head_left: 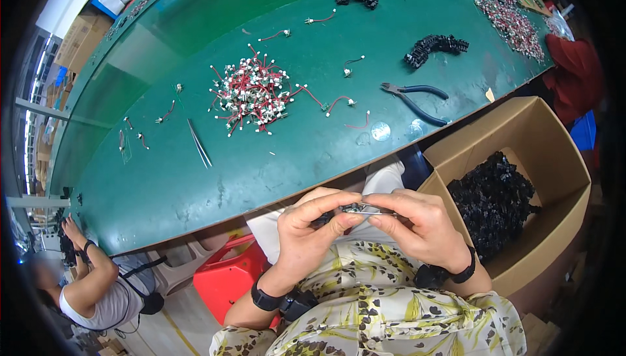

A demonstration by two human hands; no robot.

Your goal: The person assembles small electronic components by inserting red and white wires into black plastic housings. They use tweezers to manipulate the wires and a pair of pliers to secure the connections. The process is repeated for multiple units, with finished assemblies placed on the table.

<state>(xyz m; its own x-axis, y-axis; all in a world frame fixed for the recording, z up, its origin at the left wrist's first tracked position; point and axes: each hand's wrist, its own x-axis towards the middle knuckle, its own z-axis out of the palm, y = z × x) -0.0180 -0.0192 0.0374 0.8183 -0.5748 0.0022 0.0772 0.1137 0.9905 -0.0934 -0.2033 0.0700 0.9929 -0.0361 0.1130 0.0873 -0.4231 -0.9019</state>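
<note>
Both my hands are raised over my lap, in front of the bench edge, fingertips almost meeting. My left hand (314, 227) is closed on a small dark part (352, 208) with a greenish, shiny end; the fingers cover most of it. Between the thumb and fingers of my right hand (417, 224) is a thin silvery strip (378, 212), its tip at the small part. Its exact kind is hidden by the fingers. On the bench beyond lie tweezers (199, 143), a heap of red-wired white connectors (251, 92) and dark-handled cutting pliers (417, 100).
At my right stands an open cardboard box (548, 225) holding many black parts (493, 199). Black pieces (435, 49) lie in a row on the green bench (293, 154). More wired connectors (512, 23) are heaped far right. A red stool (225, 278) and another person (98, 284) are at left.
</note>
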